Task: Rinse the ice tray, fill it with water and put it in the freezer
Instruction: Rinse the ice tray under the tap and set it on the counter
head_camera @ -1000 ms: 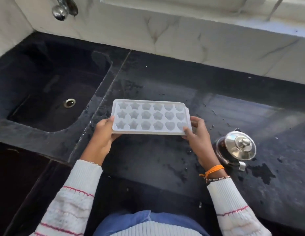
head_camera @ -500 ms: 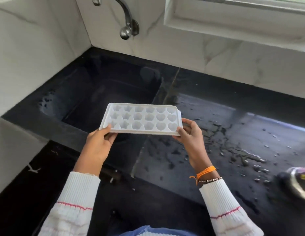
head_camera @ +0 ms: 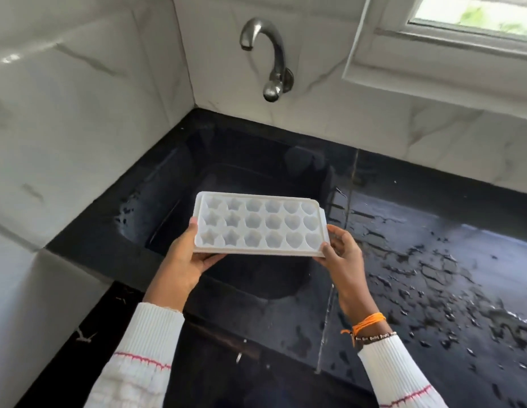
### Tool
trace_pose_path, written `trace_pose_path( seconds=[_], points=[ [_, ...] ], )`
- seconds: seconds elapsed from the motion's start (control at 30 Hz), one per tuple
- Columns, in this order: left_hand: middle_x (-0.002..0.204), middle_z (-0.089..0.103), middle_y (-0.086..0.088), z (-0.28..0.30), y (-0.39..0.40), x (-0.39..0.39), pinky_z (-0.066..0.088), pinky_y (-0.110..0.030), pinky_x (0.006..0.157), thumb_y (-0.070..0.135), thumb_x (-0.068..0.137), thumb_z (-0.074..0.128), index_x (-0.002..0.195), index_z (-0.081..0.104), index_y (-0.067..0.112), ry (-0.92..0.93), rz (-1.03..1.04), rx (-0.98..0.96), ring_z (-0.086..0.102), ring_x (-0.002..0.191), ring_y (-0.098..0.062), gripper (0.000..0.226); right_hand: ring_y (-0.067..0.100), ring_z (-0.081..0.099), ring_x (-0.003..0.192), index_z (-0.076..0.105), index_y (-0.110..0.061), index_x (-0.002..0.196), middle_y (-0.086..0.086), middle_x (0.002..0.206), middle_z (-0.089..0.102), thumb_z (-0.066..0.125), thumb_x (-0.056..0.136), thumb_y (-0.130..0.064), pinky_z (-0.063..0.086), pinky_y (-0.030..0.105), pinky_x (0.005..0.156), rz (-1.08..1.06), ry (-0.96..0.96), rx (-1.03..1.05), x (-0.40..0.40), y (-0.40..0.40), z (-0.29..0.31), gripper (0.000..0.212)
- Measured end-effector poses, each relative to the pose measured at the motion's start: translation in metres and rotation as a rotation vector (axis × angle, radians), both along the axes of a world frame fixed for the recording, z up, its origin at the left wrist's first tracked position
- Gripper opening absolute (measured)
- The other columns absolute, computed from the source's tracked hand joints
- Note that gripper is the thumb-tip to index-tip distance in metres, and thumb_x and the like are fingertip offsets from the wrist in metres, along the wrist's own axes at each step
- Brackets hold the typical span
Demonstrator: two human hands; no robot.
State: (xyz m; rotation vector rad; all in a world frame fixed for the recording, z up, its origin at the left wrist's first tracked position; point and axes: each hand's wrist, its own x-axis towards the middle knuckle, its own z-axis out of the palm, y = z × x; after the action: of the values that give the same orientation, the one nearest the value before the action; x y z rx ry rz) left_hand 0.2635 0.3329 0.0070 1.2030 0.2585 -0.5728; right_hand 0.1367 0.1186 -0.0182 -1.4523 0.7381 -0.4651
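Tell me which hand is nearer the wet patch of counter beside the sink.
Right. The right hand grips the ice tray at its end beside the wet counter; the left hand holds the far end, over the sink.

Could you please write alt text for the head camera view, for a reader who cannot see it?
Both hands hold an empty white ice tray level above a black sink, the left hand at one short end and the right hand at the other. A metal tap, not running, curves from the marble wall behind, and the black counter to the right is wet.
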Motion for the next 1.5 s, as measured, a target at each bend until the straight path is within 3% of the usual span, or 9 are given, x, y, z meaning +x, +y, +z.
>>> trace_pose_path(
  seconds=[0.27,0.43,0.63,0.73,0.9,1.07,1.2,1.3,1.5],
  points=[
    [0.109,0.066,-0.006,0.000,-0.003,0.048,0.056,-0.038,0.073,0.028,0.095,0.049,0.108,0.060,0.019,-0.036,0.025,0.023,0.065,0.099,-0.021,0.019,0.007,0.065,0.092,0.051,-0.013,0.124,-0.007,0.100,0.065,0.048,0.094,-0.001,0.056,0.015,0.065,0.019,-0.006,-0.045,0.060,-0.008,0.009,0.033],
    [0.106,0.067,-0.004,-0.005,-0.004,0.082,0.057,-0.029,0.063,0.026,0.095,0.048,0.105,0.061,0.020,-0.071,-0.013,0.051,0.067,0.094,-0.017,0.017,0.010,0.064,0.098,0.051,-0.015,0.123,0.004,0.112,0.065,0.049,0.093,-0.003,0.055,0.022,0.075,0.014,0.086,-0.066,0.087,-0.006,0.009,0.033],
    [0.096,0.072,0.001,-0.011,-0.008,0.138,0.056,-0.026,0.059,0.029,0.095,0.047,0.106,0.062,0.023,-0.134,-0.086,0.081,0.070,0.086,-0.013,0.020,0.025,0.051,0.114,0.056,-0.011,0.126,0.009,0.125,0.053,0.055,0.091,-0.014,0.044,0.034,0.096,-0.131,0.221,-0.557,0.168,-0.003,0.037,0.035],
    [0.090,0.074,0.005,-0.018,-0.011,0.164,0.056,-0.024,0.058,0.031,0.095,0.046,0.103,0.064,0.024,-0.148,-0.118,0.074,0.071,0.083,-0.010,0.021,0.020,0.056,0.111,0.056,-0.012,0.125,0.007,0.125,0.053,0.051,0.093,-0.015,0.045,0.027,0.092,-0.127,0.102,-0.385,0.239,-0.006,0.053,0.033],
    [0.099,0.073,0.000,-0.027,-0.025,0.204,0.055,-0.026,0.064,0.035,0.095,0.044,0.110,0.062,0.022,-0.121,-0.168,0.030,0.070,0.088,-0.013,0.026,0.025,0.051,0.122,0.037,-0.009,0.138,0.012,0.139,0.047,0.051,0.095,-0.030,0.040,0.041,0.108,-0.177,0.082,-0.011,0.349,-0.031,0.069,0.050],
    [0.104,0.072,-0.001,-0.031,-0.039,0.225,0.056,-0.026,0.065,0.039,0.094,0.044,0.114,0.061,0.023,-0.122,-0.218,0.012,0.069,0.093,-0.014,0.031,0.025,0.064,0.089,0.050,-0.003,0.105,0.008,0.097,0.061,0.066,0.085,-0.036,0.054,0.040,0.089,-0.357,0.025,0.030,0.393,-0.049,0.070,0.042],
    [0.100,0.073,0.002,-0.036,-0.047,0.235,0.056,-0.025,0.063,0.042,0.092,0.046,0.109,0.063,0.026,-0.104,-0.219,0.014,0.070,0.090,-0.013,0.030,0.028,0.066,0.083,0.044,-0.012,0.089,0.009,0.091,0.063,0.072,0.078,-0.036,0.056,0.037,0.073,-0.421,0.055,-0.112,0.398,-0.056,0.064,0.038],
    [0.097,0.074,0.004,-0.039,-0.054,0.240,0.056,-0.023,0.059,0.046,0.089,0.049,0.104,0.065,0.028,-0.094,-0.214,0.017,0.071,0.087,-0.013,0.029,0.011,0.053,0.063,0.046,-0.011,0.087,-0.003,0.073,0.056,0.074,0.076,-0.035,0.041,0.019,0.051,-0.416,0.112,-0.293,0.397,-0.062,0.063,0.039],
    [0.095,0.074,0.002,-0.042,-0.070,0.242,0.056,-0.025,0.059,0.047,0.085,0.053,0.103,0.066,0.025,-0.065,-0.195,0.010,0.071,0.086,-0.015,0.031,0.000,0.045,0.056,0.044,-0.012,0.086,-0.009,0.066,0.050,0.074,0.075,-0.034,0.030,0.010,0.041,-0.398,0.177,-0.463,0.396,-0.065,0.062,0.038]
  ],
)
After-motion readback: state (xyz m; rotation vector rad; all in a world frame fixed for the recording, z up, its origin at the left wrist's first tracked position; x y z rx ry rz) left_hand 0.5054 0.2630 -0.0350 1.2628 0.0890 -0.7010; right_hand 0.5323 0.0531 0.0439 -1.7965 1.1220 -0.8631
